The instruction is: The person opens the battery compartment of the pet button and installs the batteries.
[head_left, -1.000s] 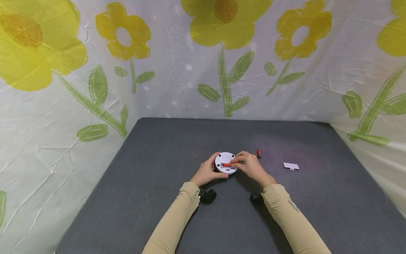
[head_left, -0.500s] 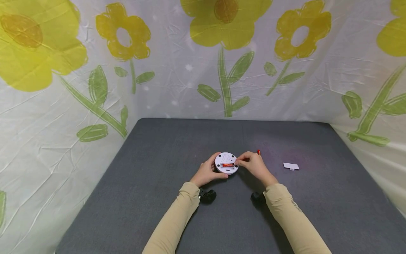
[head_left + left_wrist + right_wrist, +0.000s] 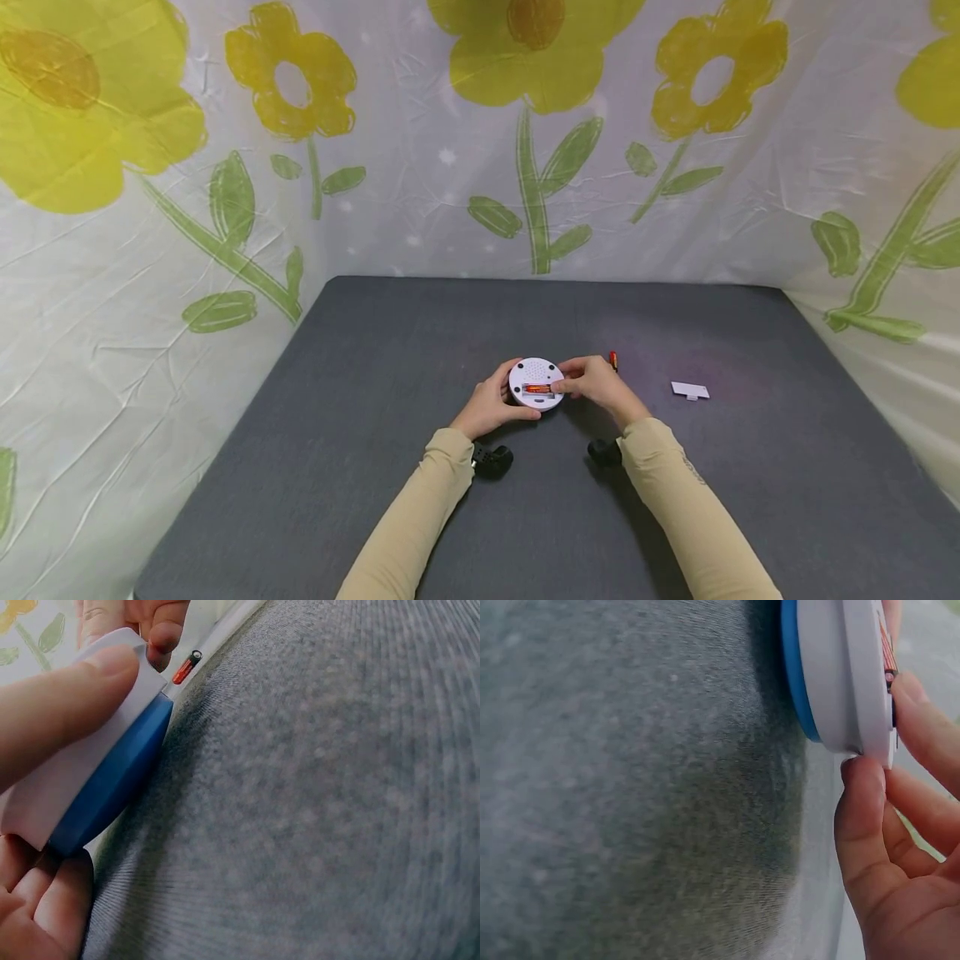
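My left hand (image 3: 489, 407) grips a round white-and-blue device (image 3: 535, 372) by its left side, thumb on the near rim. Its white back faces up, showing speaker holes, dark feet and an open battery compartment. A red battery (image 3: 537, 388) lies in that compartment. My right hand (image 3: 597, 385) is at the device's right side, its thumb on the battery's right end. The right wrist view shows its fingertips (image 3: 864, 787) against the rim, so the edge sits between thumb and fingers. The blue side (image 3: 120, 776) faces down, close over the table.
A second red battery (image 3: 613, 360) lies on the dark grey table (image 3: 420, 333) just beyond my right hand. Farther right lies the small white battery cover (image 3: 690, 390), with a tab. A flower-printed cloth (image 3: 420, 200) hangs behind and at both sides.
A second ago my right fingers held the battery over the compartment; half a second ago it lay inside with my fingers at the rim. Now my thumb is on its right end.
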Action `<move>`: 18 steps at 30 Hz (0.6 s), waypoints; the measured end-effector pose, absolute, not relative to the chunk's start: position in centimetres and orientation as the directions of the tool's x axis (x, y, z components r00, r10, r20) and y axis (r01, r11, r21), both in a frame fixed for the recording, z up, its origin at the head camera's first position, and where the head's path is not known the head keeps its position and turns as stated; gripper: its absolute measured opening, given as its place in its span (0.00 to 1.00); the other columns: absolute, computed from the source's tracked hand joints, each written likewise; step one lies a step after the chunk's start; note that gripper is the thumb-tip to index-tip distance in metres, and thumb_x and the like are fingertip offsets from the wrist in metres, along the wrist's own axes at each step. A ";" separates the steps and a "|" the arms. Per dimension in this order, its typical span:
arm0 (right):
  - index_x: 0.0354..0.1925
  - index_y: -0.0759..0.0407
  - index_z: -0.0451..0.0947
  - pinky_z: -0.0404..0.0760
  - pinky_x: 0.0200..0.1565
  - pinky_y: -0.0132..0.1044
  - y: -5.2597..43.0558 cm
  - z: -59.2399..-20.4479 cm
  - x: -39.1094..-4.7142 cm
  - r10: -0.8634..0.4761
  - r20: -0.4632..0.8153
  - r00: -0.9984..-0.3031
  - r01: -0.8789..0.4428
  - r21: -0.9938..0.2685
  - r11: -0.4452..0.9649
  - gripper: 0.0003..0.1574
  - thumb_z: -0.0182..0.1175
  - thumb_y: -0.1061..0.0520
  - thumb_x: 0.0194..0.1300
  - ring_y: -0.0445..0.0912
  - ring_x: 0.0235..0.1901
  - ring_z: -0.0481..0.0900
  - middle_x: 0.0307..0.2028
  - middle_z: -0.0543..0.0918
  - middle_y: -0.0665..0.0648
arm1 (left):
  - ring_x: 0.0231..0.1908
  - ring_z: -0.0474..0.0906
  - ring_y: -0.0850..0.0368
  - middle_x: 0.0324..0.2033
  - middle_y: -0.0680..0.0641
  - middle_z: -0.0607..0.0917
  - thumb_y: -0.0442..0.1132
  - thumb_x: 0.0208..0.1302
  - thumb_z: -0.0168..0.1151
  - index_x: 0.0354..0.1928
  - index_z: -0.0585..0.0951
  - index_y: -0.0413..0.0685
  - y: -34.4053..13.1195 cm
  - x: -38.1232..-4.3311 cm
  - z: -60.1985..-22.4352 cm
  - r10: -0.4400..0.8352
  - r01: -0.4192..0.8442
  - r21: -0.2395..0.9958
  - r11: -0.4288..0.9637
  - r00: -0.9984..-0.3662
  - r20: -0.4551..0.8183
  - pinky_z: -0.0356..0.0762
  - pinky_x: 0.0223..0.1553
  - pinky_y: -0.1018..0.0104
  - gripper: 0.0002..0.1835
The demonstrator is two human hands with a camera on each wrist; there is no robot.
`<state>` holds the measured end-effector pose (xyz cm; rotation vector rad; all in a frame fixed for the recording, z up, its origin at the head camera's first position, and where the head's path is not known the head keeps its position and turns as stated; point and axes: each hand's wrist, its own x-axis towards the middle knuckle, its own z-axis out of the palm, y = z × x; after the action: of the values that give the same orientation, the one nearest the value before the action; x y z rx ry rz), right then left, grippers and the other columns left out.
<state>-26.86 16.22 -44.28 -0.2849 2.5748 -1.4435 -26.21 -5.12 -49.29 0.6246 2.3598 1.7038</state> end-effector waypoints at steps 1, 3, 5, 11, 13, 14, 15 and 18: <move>0.47 0.75 0.76 0.79 0.30 0.36 16.2 -44.2 -26.9 -0.252 -0.076 -0.965 -0.066 -0.856 0.513 0.26 0.70 0.62 0.51 0.42 0.24 0.74 0.30 0.81 0.59 | 0.60 0.65 0.59 0.62 0.47 0.67 0.40 0.44 0.77 0.68 0.58 0.48 -5.1 -26.2 -49.2 0.424 0.236 0.936 0.262 -0.899 0.108 0.67 0.56 0.65 0.50; 0.46 0.75 0.77 0.80 0.30 0.36 16.0 -44.0 -27.1 -0.244 -0.104 -0.964 -0.037 -0.858 0.512 0.25 0.70 0.62 0.51 0.41 0.23 0.74 0.29 0.81 0.58 | 0.60 0.65 0.59 0.62 0.47 0.67 0.40 0.43 0.77 0.68 0.58 0.47 -5.1 -26.2 -49.2 0.422 0.238 0.933 0.269 -0.900 0.108 0.67 0.56 0.65 0.50; 0.44 0.75 0.77 0.79 0.29 0.36 15.9 -44.0 -27.0 -0.232 -0.131 -0.964 -0.005 -0.861 0.508 0.25 0.70 0.62 0.51 0.41 0.22 0.74 0.28 0.80 0.57 | 0.59 0.66 0.60 0.62 0.47 0.67 0.40 0.43 0.77 0.69 0.58 0.46 -5.1 -26.1 -49.3 0.422 0.237 0.932 0.275 -0.901 0.105 0.67 0.55 0.66 0.51; 0.42 0.75 0.75 0.76 0.28 0.34 15.2 -43.6 -26.7 -0.186 -0.189 -0.964 0.060 -0.839 0.540 0.23 0.70 0.62 0.51 0.43 0.23 0.73 0.27 0.78 0.56 | 0.57 0.69 0.61 0.61 0.48 0.69 0.39 0.42 0.77 0.69 0.58 0.46 -5.1 -26.0 -49.5 0.432 0.252 0.932 0.260 -0.894 0.121 0.70 0.52 0.68 0.51; 0.42 0.74 0.75 0.74 0.27 0.32 14.9 -43.4 -26.7 -0.170 -0.197 -0.965 0.069 -0.823 0.563 0.23 0.70 0.62 0.50 0.43 0.24 0.72 0.28 0.77 0.57 | 0.56 0.69 0.61 0.60 0.47 0.69 0.38 0.42 0.77 0.68 0.58 0.46 -5.1 -26.1 -49.5 0.430 0.252 0.936 0.246 -0.893 0.128 0.71 0.52 0.68 0.51; 0.41 0.74 0.74 0.74 0.26 0.31 14.7 -43.3 -26.7 -0.164 -0.197 -0.966 0.070 -0.817 0.572 0.22 0.70 0.63 0.50 0.43 0.24 0.71 0.28 0.77 0.57 | 0.56 0.69 0.60 0.60 0.47 0.69 0.37 0.42 0.77 0.68 0.58 0.46 -5.1 -26.1 -49.4 0.429 0.257 0.936 0.241 -0.893 0.135 0.71 0.52 0.68 0.51; 0.41 0.74 0.74 0.73 0.26 0.31 14.6 -43.2 -26.7 -0.156 -0.199 -0.967 0.073 -0.810 0.582 0.22 0.70 0.63 0.50 0.43 0.24 0.71 0.28 0.77 0.57 | 0.56 0.69 0.60 0.60 0.47 0.69 0.37 0.42 0.77 0.68 0.58 0.46 -5.1 -26.0 -49.3 0.426 0.261 0.934 0.243 -0.894 0.139 0.71 0.52 0.67 0.51; 0.41 0.74 0.72 0.71 0.25 0.31 14.2 -43.2 -26.7 -0.150 -0.195 -0.969 0.070 -0.804 0.590 0.23 0.69 0.64 0.50 0.44 0.24 0.70 0.29 0.76 0.58 | 0.57 0.69 0.59 0.61 0.46 0.68 0.37 0.42 0.77 0.69 0.58 0.46 -5.2 -25.9 -49.2 0.422 0.266 0.932 0.246 -0.895 0.144 0.71 0.52 0.66 0.51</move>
<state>-26.68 14.22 -43.23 -0.0662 2.5781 -1.3194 -25.91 -5.16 -49.24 0.6591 2.3689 1.7286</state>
